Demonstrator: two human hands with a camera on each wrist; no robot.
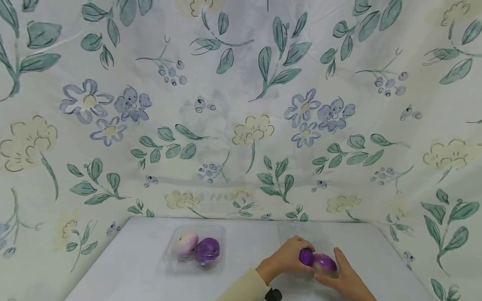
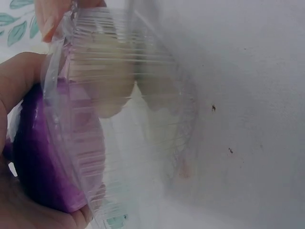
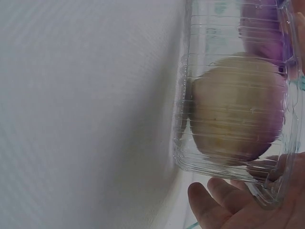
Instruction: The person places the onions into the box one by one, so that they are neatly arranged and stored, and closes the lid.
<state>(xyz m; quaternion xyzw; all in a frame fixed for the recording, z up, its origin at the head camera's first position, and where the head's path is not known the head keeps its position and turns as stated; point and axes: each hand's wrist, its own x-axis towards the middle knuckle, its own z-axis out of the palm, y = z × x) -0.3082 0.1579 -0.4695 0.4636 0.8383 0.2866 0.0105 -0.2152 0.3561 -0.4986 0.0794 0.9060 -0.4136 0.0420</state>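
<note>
My left hand (image 1: 288,256) grips a round, deep purple vegetable (image 2: 35,148) at the opening of a clear ribbed plastic container (image 2: 143,157). Part of that vegetable lies behind the container's wall in the left wrist view. Inside sits a purple-and-cream vegetable (image 3: 233,109), seen through the plastic. My right hand (image 1: 346,278) holds the right end of this container, its fingers at the end wall and thumb apart from them. The vegetables' exact kind cannot be told. Behind the hands, the container's clear lid (image 1: 301,230) lies folded back.
On the left of the white table (image 1: 124,267) stands another clear plastic container (image 1: 220,265). It holds a pale pinkish vegetable (image 1: 187,243) and a purple one (image 1: 207,251). A flower-printed cloth (image 1: 233,159) hangs behind and along both sides of the table.
</note>
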